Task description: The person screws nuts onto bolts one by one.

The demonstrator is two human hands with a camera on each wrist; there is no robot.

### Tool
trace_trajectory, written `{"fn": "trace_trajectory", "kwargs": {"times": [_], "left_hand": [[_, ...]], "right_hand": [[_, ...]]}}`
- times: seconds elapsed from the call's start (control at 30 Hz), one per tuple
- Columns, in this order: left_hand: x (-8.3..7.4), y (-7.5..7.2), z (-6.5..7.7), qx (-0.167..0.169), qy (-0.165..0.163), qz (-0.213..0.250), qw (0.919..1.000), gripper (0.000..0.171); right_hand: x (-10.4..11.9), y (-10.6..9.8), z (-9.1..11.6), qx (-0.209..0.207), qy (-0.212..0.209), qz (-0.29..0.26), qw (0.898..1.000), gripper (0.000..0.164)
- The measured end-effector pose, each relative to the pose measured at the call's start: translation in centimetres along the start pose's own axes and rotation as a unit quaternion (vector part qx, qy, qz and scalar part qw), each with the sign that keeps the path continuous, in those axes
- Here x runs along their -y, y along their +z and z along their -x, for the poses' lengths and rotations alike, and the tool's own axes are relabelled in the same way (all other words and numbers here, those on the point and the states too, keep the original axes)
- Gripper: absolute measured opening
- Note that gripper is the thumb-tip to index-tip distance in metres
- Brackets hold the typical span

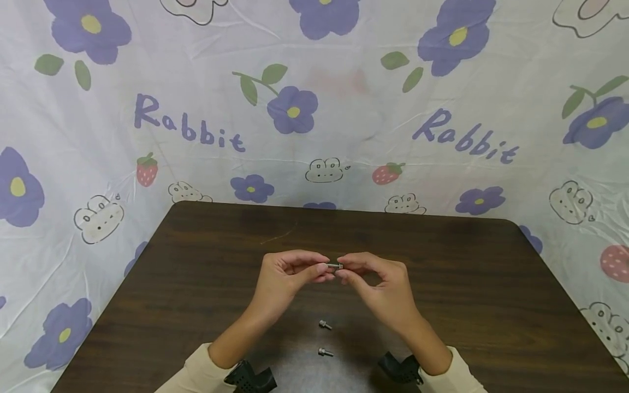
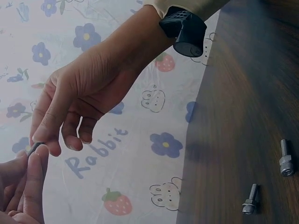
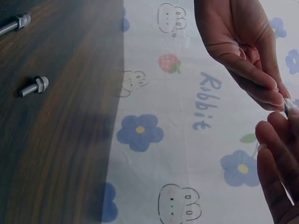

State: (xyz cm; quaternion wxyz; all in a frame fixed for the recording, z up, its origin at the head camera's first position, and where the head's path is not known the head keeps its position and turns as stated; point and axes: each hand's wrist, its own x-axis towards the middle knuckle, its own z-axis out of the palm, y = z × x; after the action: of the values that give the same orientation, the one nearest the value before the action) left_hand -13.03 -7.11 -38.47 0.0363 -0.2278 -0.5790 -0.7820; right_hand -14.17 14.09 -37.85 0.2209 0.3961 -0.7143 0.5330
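Observation:
A small metal bolt (image 1: pixel 334 266) is held level above the table, its wider end toward the right. My left hand (image 1: pixel 289 275) pinches one end between thumb and fingers. At the other end, the thumb and forefinger of my right hand (image 1: pixel 382 281) grip it. Fingertips cover most of the bolt in both wrist views; a short threaded stretch (image 2: pixel 33 148) shows in the left wrist view. Below the hands, two more bolts (image 1: pixel 325 325) (image 1: pixel 325 352) lie on the table; the left wrist view shows washers under their heads.
The dark wood-grain table (image 1: pixel 196 305) reaches back to a white cloth (image 1: pixel 344 131) printed with flowers, rabbits and strawberries. A thin strand (image 1: pixel 279 237) lies near the table's far edge. Black wrist cameras (image 1: pixel 253 376) are strapped over cream sleeves.

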Motion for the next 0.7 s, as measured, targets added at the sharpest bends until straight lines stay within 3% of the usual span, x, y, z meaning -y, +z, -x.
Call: {"fn": "trace_trajectory", "kwargs": {"times": [0.33, 0.53, 0.7], "left_hand": [[0.06, 0.19, 0.00, 0.010, -0.004, -0.011, 0.9999, 0.017], [0.20, 0.32, 0.06, 0.012, -0.006, -0.014, 0.9998, 0.018], [0.23, 0.31, 0.16, 0.013, -0.001, -0.011, 0.9999, 0.017]], "right_hand": [[0.37, 0.25, -0.15, 0.005, 0.039, 0.030, 0.999, 0.018], [0.34, 0.39, -0.07, 0.006, 0.056, 0.056, 0.997, 0.036], [0.20, 0.45, -0.06, 0.000, 0.062, 0.045, 0.997, 0.028]]}}
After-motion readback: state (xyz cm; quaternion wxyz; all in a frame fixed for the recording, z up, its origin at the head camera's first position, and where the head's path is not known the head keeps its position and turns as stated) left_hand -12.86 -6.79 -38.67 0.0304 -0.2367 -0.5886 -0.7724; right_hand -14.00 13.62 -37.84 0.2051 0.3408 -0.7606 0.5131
